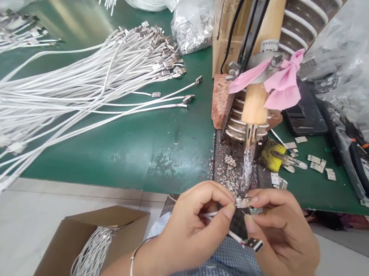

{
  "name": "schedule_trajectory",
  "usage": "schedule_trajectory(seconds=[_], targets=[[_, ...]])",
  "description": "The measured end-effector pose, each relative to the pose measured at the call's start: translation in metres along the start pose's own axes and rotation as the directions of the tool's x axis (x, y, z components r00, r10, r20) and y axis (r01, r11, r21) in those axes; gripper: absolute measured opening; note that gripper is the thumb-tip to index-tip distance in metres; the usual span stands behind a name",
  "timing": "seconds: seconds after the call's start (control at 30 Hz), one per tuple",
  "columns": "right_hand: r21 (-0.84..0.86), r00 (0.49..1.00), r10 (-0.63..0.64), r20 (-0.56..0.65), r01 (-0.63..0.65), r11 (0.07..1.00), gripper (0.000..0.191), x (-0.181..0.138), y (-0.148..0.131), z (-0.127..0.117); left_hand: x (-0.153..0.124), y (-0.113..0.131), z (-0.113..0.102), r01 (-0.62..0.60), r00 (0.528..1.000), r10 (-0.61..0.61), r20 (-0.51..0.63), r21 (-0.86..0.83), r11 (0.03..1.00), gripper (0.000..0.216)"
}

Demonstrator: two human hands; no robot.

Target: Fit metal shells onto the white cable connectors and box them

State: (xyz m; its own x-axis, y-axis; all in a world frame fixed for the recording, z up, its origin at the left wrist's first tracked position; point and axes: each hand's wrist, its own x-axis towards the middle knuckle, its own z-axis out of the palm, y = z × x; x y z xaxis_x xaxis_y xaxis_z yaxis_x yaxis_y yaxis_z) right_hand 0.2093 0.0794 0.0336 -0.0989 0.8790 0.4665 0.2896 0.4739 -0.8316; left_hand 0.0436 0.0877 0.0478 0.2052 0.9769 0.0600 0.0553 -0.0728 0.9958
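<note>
Fingers closed, my left hand [195, 228] pinches white USB cables; one cable [235, 236] sticks out below the fingers and ends in a metal USB plug [254, 244]. Opposite it, my right hand [286, 239] pinches a small metal USB connector [243, 202] between thumb and fingers. The two hands meet at the tip of a soldering iron [247, 161], which is clamped pointing down toward me. Whether wire and connector touch the tip is too small to tell.
A pile of white USB cables [81, 91] covers the left of the green table [122, 165]. Right of the iron are a yellow sponge [272, 156], loose connectors [317, 164] and black-handled pliers [368, 151]. A cardboard box [61, 249] of cables stands below. Bricks [220, 99] flank the iron.
</note>
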Motion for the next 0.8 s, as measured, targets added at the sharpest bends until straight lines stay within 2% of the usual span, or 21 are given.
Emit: schedule_trajectory(seconds=[0.23, 0.43, 0.8], targets=[[0.007, 1.0, -0.027, -0.014, 0.027, 1.0, 0.025, -0.0009, 0.0013, 0.0002, 0.002, 0.0004, 0.001, -0.046, 0.999, 0.047, -0.017, 0.057, 0.997, 0.012], [-0.031, 0.998, 0.03, -0.053, -0.032, 0.999, 0.022, -0.0006, -0.0008, 0.004, 0.0055, 0.0042, 0.0031, -0.088, 0.995, 0.091, -0.033, 0.083, 0.993, 0.014], [-0.037, 0.997, 0.036, -0.071, -0.038, 0.999, 0.022, 0.0045, -0.0033, 0.0049, 0.0087, 0.0096, 0.004, -0.109, 0.992, 0.115, -0.054, 0.097, 0.989, 0.014]])
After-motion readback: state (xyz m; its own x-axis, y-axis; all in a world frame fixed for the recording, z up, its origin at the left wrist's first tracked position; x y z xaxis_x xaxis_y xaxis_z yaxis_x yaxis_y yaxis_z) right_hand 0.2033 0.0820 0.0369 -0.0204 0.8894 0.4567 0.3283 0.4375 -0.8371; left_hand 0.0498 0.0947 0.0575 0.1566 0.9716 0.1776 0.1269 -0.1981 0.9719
